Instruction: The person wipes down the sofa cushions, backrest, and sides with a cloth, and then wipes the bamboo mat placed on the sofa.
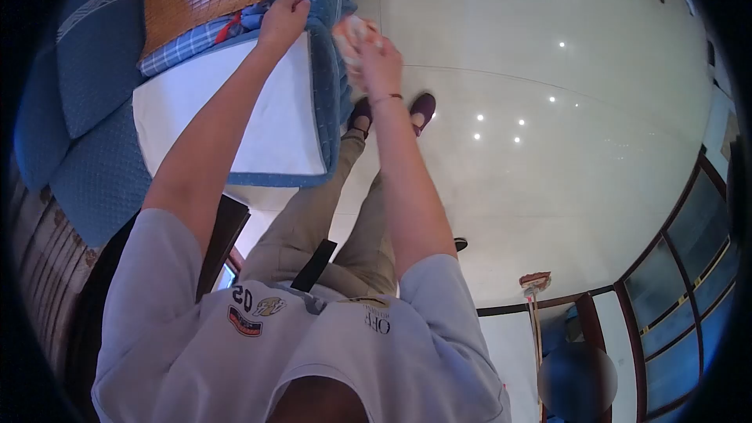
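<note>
- Pale shiny floor (501, 188) takes up most of the view, with the person standing on it close by the sofa's edge — probably so both arms can reach over that side.
- Blue quilted sofa (90, 94) on the left, with a ruffled trim running down its edge.
- White pad (274, 121) flat on the near end of the sofa, likely just there to cover the fabric. The left forearm crosses above it.
- Brown tile-style mat (200, 0) lying on top of blue checked fabric (182, 53); I'd guess the fabric is its padding. Some red ribbon (229, 26) shows along that edge, maybe ties.
- Left hand (284, 22): fingers curled in, over the sofa edge just beside the checked fabric. Can't tell if it's pinching anything.
- Right hand (381, 63): closed around a bunched cloth, out past the sofa edge. The 2 hands are apart, near each other.
- The cloth (349, 41), white with orangey patches and a bit blurry — it's at the right hand's fingers, in the gap between the 2 hands, next to the ruffle. Scrunched up like that, it's probably easier to grip. Can't tell if it touches the trim.
</note>
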{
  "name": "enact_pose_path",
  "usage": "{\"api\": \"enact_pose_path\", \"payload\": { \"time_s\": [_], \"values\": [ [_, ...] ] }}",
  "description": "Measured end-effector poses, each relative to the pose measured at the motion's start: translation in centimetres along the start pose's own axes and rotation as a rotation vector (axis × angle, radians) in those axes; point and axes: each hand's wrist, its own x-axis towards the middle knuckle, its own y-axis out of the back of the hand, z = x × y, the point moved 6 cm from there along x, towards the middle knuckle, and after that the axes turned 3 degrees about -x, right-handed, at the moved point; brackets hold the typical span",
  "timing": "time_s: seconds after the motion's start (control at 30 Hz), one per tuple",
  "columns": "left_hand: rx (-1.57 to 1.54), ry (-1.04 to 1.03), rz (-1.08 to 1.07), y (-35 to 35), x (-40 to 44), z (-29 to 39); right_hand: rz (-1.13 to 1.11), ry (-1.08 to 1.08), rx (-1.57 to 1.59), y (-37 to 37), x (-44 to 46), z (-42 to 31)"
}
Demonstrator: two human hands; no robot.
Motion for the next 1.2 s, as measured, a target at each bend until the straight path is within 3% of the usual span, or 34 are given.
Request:
{"api": "enact_pose_path", "payload": {
  "time_s": [0.03,0.1,0.17,0.2,0.27,0.37,0.47,0.6,0.67,0.7,0.77,0.93,0.97,1.03,1.07,1.2],
  "values": [
    [0.066,-0.004,-0.047,-1.5,0.5,-0.3,-0.002,0.050,-0.200,-1.5,1.8,0.9],
    [0.128,0.000,-0.086,-3.5,-0.1,-0.7,-0.022,0.455,-0.669,-5.4,1.7,3.6],
    [0.492,-0.219,-0.042,-4.2,-1.3,1.2,-0.030,0.386,-0.345,-4.8,-1.6,7.0],
    [0.569,-0.267,0.027,-4.4,-1.7,1.9,-0.093,0.226,-0.354,-4.2,-3.0,10.5],
    [0.559,-0.243,0.031,-4.7,-1.6,1.7,-0.168,-0.004,-0.247,-2.1,-6.3,15.3],
    [0.561,-0.207,0.011,-5.4,-1.1,1.1,-0.194,-0.209,-0.403,1.0,-9.9,22.3],
    [0.546,-0.225,0.023,-5.7,-0.7,0.9,-0.142,-0.195,-0.667,0.9,-5.4,21.5],
    [0.510,-0.212,0.015,-6.1,-0.6,0.2,-0.039,-0.003,-0.197,-2.5,6.5,11.8],
    [0.517,-0.208,0.004,-6.2,-0.5,0.0,0.072,0.313,-0.195,-4.2,10.0,8.0],
    [0.525,-0.204,-0.013,-6.2,-0.4,0.0,0.073,0.306,-0.187,-4.6,10.0,8.7],
    [0.530,-0.202,-0.046,-6.5,-0.5,-0.2,-0.093,0.222,-0.237,-5.8,8.5,12.1],
    [0.484,-0.255,0.024,-6.7,-0.4,-0.2,-0.145,0.040,-0.325,-2.6,-1.6,28.5],
    [0.477,-0.262,0.029,-6.8,-0.3,-0.1,-0.139,0.047,-0.328,-2.1,-0.2,28.1],
    [0.462,-0.267,0.010,-6.7,-0.4,0.2,-0.331,-0.348,-0.646,-1.4,2.8,28.7],
    [0.460,-0.265,0.003,-6.7,-0.6,0.2,-0.057,-0.110,-0.565,-0.7,5.0,25.3],
    [0.478,-0.257,-0.006,-6.8,-0.3,0.3,0.165,0.143,-0.354,-1.6,16.2,15.6]
  ]
}}
